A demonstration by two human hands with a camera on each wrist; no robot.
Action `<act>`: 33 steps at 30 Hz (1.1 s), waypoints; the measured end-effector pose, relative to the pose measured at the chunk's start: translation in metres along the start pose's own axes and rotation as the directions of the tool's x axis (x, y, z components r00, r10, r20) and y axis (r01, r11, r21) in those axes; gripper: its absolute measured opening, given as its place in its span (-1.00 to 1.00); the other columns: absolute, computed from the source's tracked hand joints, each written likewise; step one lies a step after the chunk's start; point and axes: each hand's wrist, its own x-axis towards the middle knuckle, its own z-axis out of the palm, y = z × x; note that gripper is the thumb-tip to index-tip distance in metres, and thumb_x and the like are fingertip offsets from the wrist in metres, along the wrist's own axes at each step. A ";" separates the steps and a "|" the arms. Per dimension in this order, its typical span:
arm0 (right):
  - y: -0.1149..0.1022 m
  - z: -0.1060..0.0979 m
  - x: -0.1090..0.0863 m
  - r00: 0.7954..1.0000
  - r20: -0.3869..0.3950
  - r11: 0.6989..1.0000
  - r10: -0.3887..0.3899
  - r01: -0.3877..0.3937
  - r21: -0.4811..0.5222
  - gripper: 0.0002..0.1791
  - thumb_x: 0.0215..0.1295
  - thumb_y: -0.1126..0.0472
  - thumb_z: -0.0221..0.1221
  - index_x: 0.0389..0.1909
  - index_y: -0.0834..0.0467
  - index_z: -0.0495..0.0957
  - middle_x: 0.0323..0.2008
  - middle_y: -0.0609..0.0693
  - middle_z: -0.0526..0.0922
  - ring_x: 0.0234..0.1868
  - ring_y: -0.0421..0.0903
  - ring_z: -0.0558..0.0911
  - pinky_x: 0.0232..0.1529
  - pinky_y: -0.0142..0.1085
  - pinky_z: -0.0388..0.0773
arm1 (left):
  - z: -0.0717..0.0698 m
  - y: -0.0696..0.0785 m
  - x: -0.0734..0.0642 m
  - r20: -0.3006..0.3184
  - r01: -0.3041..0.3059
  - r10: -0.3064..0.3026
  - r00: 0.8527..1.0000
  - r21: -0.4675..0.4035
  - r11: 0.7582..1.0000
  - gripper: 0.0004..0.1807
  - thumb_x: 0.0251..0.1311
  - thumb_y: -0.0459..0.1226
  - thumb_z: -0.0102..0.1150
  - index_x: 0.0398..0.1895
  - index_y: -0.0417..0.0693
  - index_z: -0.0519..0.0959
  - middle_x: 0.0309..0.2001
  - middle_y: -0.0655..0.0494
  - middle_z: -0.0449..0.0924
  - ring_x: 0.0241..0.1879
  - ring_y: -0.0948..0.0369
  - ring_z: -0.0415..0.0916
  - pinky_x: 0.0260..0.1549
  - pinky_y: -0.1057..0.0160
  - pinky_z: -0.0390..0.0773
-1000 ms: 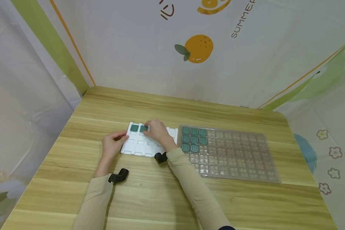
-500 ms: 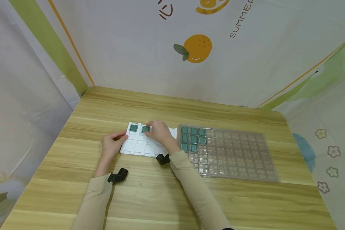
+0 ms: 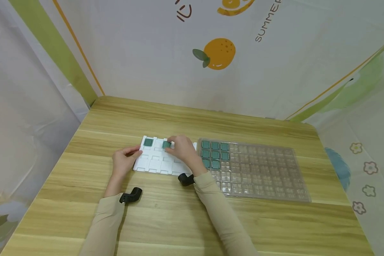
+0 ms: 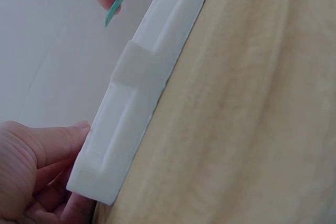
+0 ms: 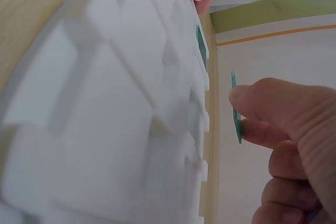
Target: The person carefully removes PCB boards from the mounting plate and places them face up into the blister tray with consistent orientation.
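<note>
My right hand (image 3: pixel 185 153) pinches a small green circuit board (image 3: pixel 166 144) between thumb and fingertips. In the right wrist view this board (image 5: pixel 235 114) stands apart from the white tray, seen edge-on. The white plastic tray (image 3: pixel 155 164), with moulded pockets, lies on the table. A second green circuit board (image 3: pixel 148 142) sits in its far left pocket. At the tray's left side, my left hand (image 3: pixel 123 161) grips the edge. Its thumb (image 4: pixel 68 137) is on the rim in the left wrist view, with the fingers partly hidden behind the tray's end.
A clear plastic tray (image 3: pixel 268 170) with many small pockets lies to the right. Several green boards (image 3: pixel 215 155) fill its far left corner. Black wrist cameras (image 3: pixel 132 195) stick out from both cuffs. Printed curtains (image 3: pixel 166 71) hang around the wooden table (image 3: pixel 160 220).
My right hand has moved to the right with the circuit board, away from the board in the left pocket. The left hand has stayed on the white tray's edge.
</note>
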 end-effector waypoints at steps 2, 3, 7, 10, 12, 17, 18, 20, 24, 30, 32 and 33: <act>0.001 -0.001 -0.002 1.000 -0.003 1.000 -0.003 0.003 0.014 -0.66 0.18 0.14 0.27 -0.05 0.20 0.62 -0.26 0.01 0.71 -0.70 -0.28 0.14 -0.60 -0.47 0.14 | 0.000 0.000 0.000 0.000 -0.002 0.002 1.000 0.000 1.000 -0.77 0.09 -0.43 0.27 -0.17 -0.38 0.64 -0.21 -0.29 0.63 -0.48 0.61 0.40 -0.47 0.59 0.40; 0.002 -0.002 -0.003 1.000 -0.004 1.000 -0.005 0.005 0.018 -0.66 0.19 0.14 0.27 -0.04 0.20 0.62 -0.21 0.01 0.70 -0.69 -0.27 0.14 -0.59 -0.47 0.15 | 0.000 0.000 0.000 -0.001 -0.003 0.003 1.000 0.001 1.000 -0.77 0.09 -0.43 0.27 -0.17 -0.38 0.64 -0.22 -0.29 0.63 -0.48 0.61 0.40 -0.47 0.59 0.40; 0.005 -0.005 -0.006 1.000 -0.004 1.000 -0.001 0.001 0.025 -0.67 0.19 0.16 0.26 -0.05 0.21 0.62 -0.21 0.04 0.70 -0.70 -0.26 0.13 -0.61 -0.46 0.14 | 0.000 -0.001 0.000 -0.002 -0.005 0.005 1.000 0.002 1.000 -0.77 0.10 -0.43 0.27 -0.17 -0.38 0.64 -0.22 -0.29 0.63 -0.48 0.61 0.40 -0.47 0.59 0.40; 0.007 -0.006 -0.009 1.000 -0.013 1.000 0.007 -0.006 0.023 -0.67 0.19 0.16 0.25 -0.05 0.20 0.62 -0.28 0.04 0.71 -0.71 -0.26 0.08 -0.65 -0.46 0.09 | 0.000 -0.002 0.000 -0.004 -0.011 0.011 1.000 0.002 1.000 -0.77 0.09 -0.43 0.27 -0.18 -0.39 0.64 -0.21 -0.30 0.63 -0.48 0.62 0.40 -0.47 0.60 0.40; 0.008 -0.007 -0.011 1.000 -0.021 1.000 0.007 -0.006 0.018 -0.67 0.19 0.15 0.26 -0.05 0.20 0.62 -0.39 0.01 0.69 -0.72 -0.27 0.06 -0.68 -0.47 0.06 | 0.000 -0.002 0.000 -0.004 -0.014 0.014 1.000 0.001 1.000 -0.77 0.09 -0.43 0.27 -0.18 -0.39 0.64 -0.21 -0.30 0.63 -0.48 0.62 0.40 -0.47 0.60 0.40; 0.012 -0.010 -0.017 0.999 -0.042 1.000 -0.010 0.010 0.005 -0.68 0.19 0.17 0.26 -0.07 0.22 0.63 -0.77 -0.13 0.29 -0.76 -0.28 0.00 -0.72 -0.48 -0.01 | 0.000 -0.002 0.000 0.000 -0.011 0.011 1.000 -0.011 1.000 -0.77 0.09 -0.44 0.26 -0.17 -0.39 0.63 -0.21 -0.31 0.63 -0.47 0.62 0.40 -0.47 0.60 0.41; 0.013 -0.010 -0.018 0.999 -0.046 1.000 -0.013 0.013 0.007 -0.69 0.18 0.17 0.26 -0.07 0.23 0.63 -0.77 -0.16 0.24 -0.76 -0.28 0.00 -0.72 -0.49 -0.01 | 0.000 -0.002 0.000 0.000 -0.011 0.011 1.000 -0.013 1.000 -0.77 0.09 -0.44 0.26 -0.17 -0.39 0.63 -0.20 -0.31 0.63 -0.47 0.62 0.40 -0.47 0.60 0.41; 0.015 -0.011 -0.020 0.998 -0.057 1.000 -0.016 0.016 -0.001 -0.69 0.18 0.17 0.27 -0.09 0.24 0.63 -0.77 -0.16 0.18 -0.75 -0.28 0.02 -0.72 -0.49 0.00 | 0.000 -0.001 0.000 -0.002 -0.015 0.015 1.000 -0.014 1.000 -0.77 0.09 -0.44 0.26 -0.18 -0.40 0.64 -0.21 -0.31 0.63 -0.47 0.62 0.40 -0.47 0.60 0.40; 0.019 -0.013 -0.025 0.998 -0.062 1.000 -0.002 0.003 0.018 -0.68 0.17 0.18 0.27 -0.08 0.25 0.63 -0.78 -0.17 0.16 -0.74 -0.27 0.03 -0.70 -0.48 0.02 | 0.001 -0.002 -0.001 -0.005 -0.017 0.017 1.000 -0.014 1.000 -0.78 0.09 -0.44 0.27 -0.18 -0.40 0.64 -0.20 -0.31 0.63 -0.47 0.61 0.40 -0.46 0.60 0.40; 0.023 -0.020 -0.035 0.998 -0.061 0.999 0.026 -0.024 0.039 -0.66 0.18 0.17 0.27 -0.06 0.25 0.62 -0.80 -0.17 0.08 -0.73 -0.26 0.06 -0.60 -0.44 0.10 | 0.001 -0.002 -0.001 -0.009 -0.017 0.017 1.000 -0.010 1.000 -0.77 0.09 -0.44 0.26 -0.17 -0.39 0.63 -0.19 -0.30 0.62 -0.45 0.60 0.40 -0.46 0.61 0.40; 0.025 -0.023 -0.039 0.997 -0.071 0.999 0.031 -0.028 0.035 -0.67 0.18 0.17 0.27 -0.07 0.24 0.62 -0.81 -0.17 0.08 -0.73 -0.25 0.07 -0.59 -0.42 0.11 | 0.001 -0.003 0.000 -0.011 -0.016 0.016 1.000 -0.005 1.000 -0.77 0.09 -0.44 0.26 -0.17 -0.38 0.64 -0.19 -0.29 0.63 -0.45 0.60 0.41 -0.46 0.61 0.40; 0.027 -0.024 -0.041 0.996 -0.079 0.999 0.032 -0.030 0.031 -0.67 0.18 0.17 0.27 -0.07 0.24 0.62 -0.80 -0.16 0.09 -0.72 -0.25 0.08 -0.59 -0.41 0.11 | 0.001 -0.003 0.000 -0.011 -0.015 0.015 1.000 -0.002 1.000 -0.77 0.09 -0.44 0.26 -0.17 -0.38 0.64 -0.19 -0.29 0.63 -0.45 0.60 0.41 -0.46 0.60 0.40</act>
